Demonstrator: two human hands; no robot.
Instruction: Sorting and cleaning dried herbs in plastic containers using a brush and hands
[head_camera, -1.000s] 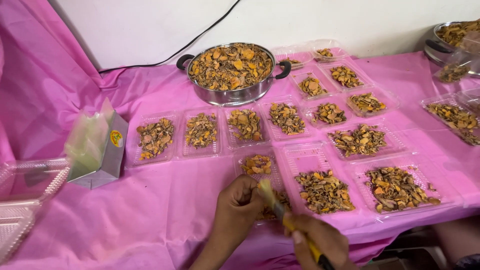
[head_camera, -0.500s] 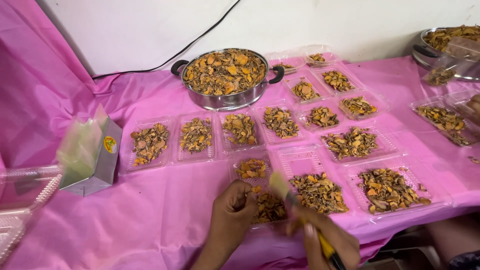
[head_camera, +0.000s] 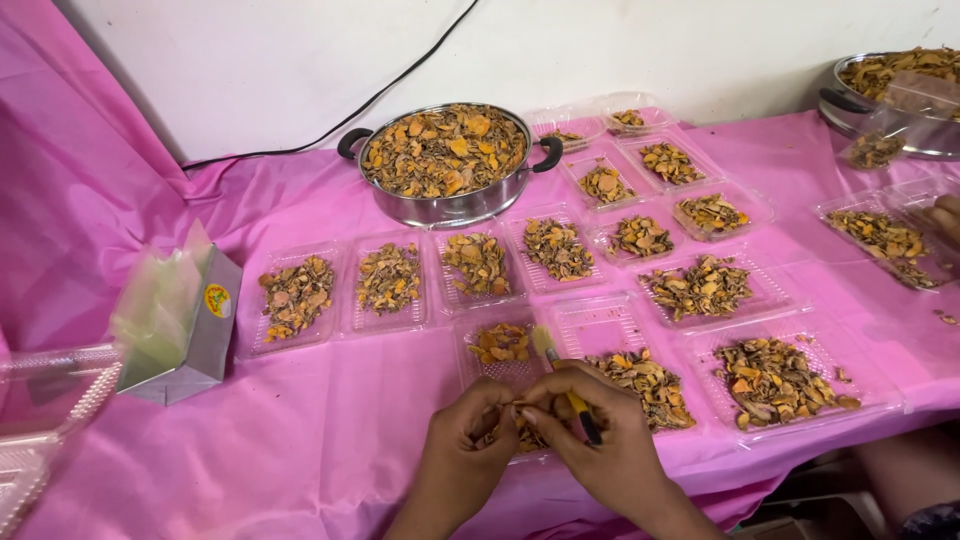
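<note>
At the near edge of a pink-covered tabletop, two bare hands meet over a clear plastic tray partly filled with dried orange-brown pieces. The right hand has its fingers clamped on a small brush with a yellow-and-black handle; the brush's long axis runs from about 5 o'clock to 11 o'clock, bristles pointing up and away toward 11 o'clock, handle end tucked under the hand. The left hand has its fingers pinched together against the right hand's fingertips, apparently on a small piece, though what exactly is too small to tell. Beyond the hands, at 12 o'clock, a steel pot with black handles sits heaped with the same dried pieces. Rows of filled clear trays fan out between the pot and the hands and off toward 2 o'clock. At 9 o'clock stands a grey box with pale green bags rising from it. A second steel pot sits at the far right, at 2 o'clock, and another person's hand shows at the right edge.
</note>
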